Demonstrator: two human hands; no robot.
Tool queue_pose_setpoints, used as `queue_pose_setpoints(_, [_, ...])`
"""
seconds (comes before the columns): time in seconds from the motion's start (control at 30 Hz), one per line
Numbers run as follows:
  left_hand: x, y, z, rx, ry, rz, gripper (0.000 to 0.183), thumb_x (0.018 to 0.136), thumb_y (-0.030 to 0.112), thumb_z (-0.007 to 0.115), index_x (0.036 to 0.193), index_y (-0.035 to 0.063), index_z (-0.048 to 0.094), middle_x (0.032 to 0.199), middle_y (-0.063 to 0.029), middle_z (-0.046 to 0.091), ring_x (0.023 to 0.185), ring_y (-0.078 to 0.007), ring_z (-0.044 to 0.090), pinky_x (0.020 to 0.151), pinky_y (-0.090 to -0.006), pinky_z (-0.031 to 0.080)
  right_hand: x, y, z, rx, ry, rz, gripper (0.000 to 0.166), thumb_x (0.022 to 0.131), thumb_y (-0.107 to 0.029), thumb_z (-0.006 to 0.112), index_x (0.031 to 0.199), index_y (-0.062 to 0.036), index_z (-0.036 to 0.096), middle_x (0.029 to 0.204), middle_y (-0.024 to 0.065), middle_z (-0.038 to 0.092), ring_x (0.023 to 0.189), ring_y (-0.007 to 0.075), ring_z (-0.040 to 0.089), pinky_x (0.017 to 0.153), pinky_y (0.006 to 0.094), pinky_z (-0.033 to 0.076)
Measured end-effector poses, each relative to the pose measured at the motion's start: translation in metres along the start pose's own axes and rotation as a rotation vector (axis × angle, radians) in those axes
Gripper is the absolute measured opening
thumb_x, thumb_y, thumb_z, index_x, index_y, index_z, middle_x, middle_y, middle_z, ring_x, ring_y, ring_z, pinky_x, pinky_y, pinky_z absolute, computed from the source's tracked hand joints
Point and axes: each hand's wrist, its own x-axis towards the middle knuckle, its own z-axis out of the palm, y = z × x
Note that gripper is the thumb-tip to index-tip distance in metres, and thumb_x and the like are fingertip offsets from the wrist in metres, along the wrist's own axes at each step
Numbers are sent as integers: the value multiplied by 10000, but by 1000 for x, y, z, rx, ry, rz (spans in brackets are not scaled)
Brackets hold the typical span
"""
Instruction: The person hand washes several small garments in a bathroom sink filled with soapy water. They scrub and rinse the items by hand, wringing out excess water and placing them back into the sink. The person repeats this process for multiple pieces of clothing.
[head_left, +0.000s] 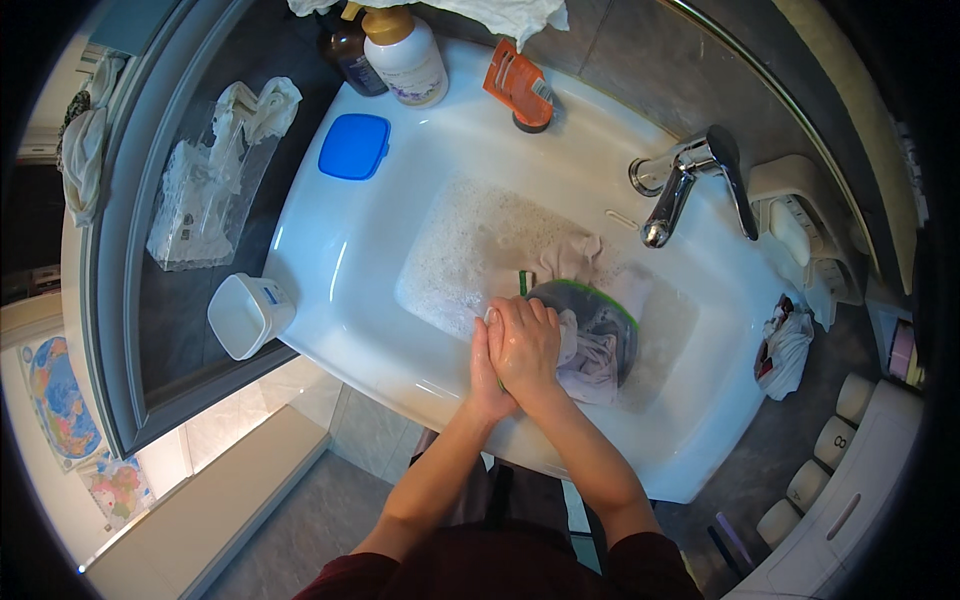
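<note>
Over the white washbasin (367, 225), my left hand (487, 367) and my right hand (526, 345) are pressed together, wet. The right hand's fingers wrap over the left. A small white bit shows at the fingertips, but whatever lies between the palms is hidden. Just beneath and to the right is a grey item with a green rim (600, 300), partly under the soapy water (480, 217). Pale pink wet cloth (589, 367) lies on it. More pinkish cloth (574, 255) pokes out of the suds beyond my hands.
A chrome faucet (671, 195) juts over the basin's right side. On the rim are a blue lid (355, 147), an orange tube (521, 90) and a white pump bottle (409, 64). A white tub (244, 319) stands left; a crumpled packet (785, 349) lies right.
</note>
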Motion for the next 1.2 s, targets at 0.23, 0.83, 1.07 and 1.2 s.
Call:
queue_pose_setpoints(0.23, [-12,19,-5,514,127,-29,603,874,518,421,1311,107,358,1251,-88,462,1140,-222,466,962,-370,368,8,21,-22,167,-40,-49,287,771,-187,575,1015,-37,559,1016,124,525,944,289,489,895,358,372])
queue_pose_setpoints(0.83, [49,-23,-81,59,-343,-15,698,884,597,303,1308,46,359,1224,-114,471,1127,-213,461,969,-335,353,-12,33,1,392,140,141,168,785,-145,585,649,-49,563,536,123,488,471,322,492,443,381,376])
queue_pose_setpoints(1.07, [19,-12,-44,541,66,302,382,955,428,284,982,114,500,839,-1,522,767,-92,506,685,-277,460,-33,0,-8,446,43,188,257,787,-144,571,584,-30,461,529,170,474,477,344,494,447,377,384])
queue_pose_setpoints(1.2, [26,-25,-50,537,367,158,390,942,446,302,1081,134,490,911,-12,537,817,-128,540,720,-289,459,-12,23,8,325,122,228,279,792,-177,551,567,-36,464,498,163,463,456,351,484,436,390,381])
